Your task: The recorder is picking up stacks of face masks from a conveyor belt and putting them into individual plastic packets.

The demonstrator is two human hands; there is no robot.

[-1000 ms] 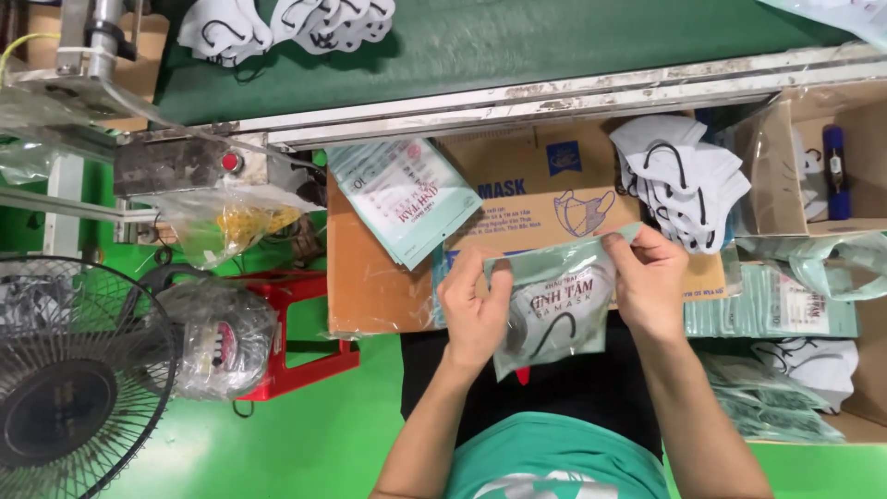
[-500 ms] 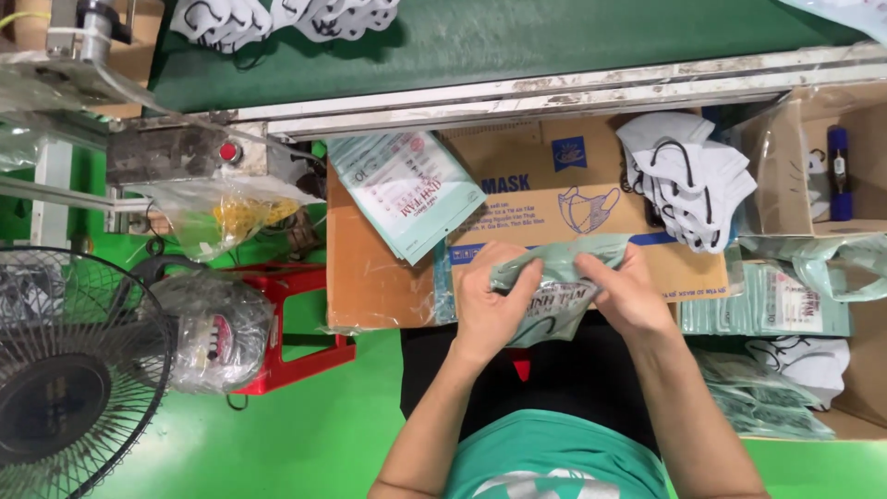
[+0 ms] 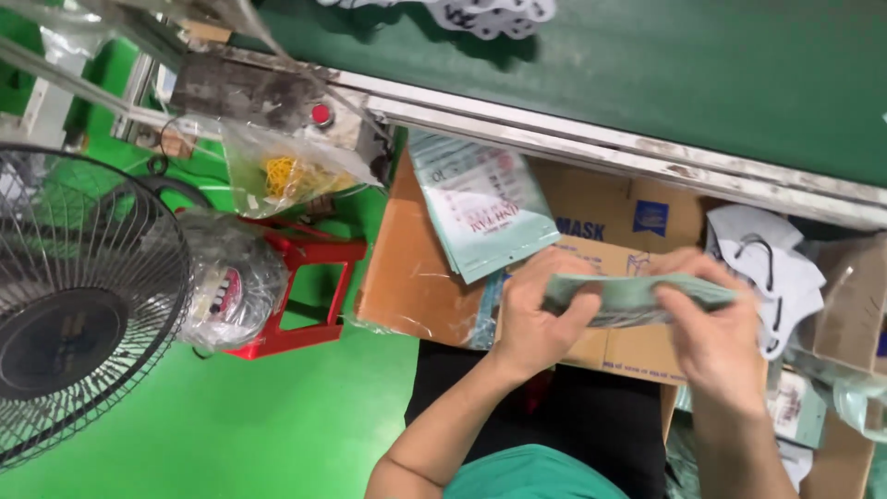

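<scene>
Both hands held a thin green plastic pouch [image 3: 637,298] flat over the cardboard box [image 3: 425,277], the left hand [image 3: 540,319] pinching one end, the right hand [image 3: 707,328] the other. It looked light, floppy and slick, best gripped at its edges.

We find one flat pale green packet [image 3: 637,298] held level between both hands, above a brown cardboard box [image 3: 416,268]. It lies nearly edge-on to the camera, long side running left to right, slightly blurred. The left hand [image 3: 540,310] pinches its left end; the right hand [image 3: 711,333] covers its right end. Its surface looks glossy, and we cannot make out its contents.
</scene>
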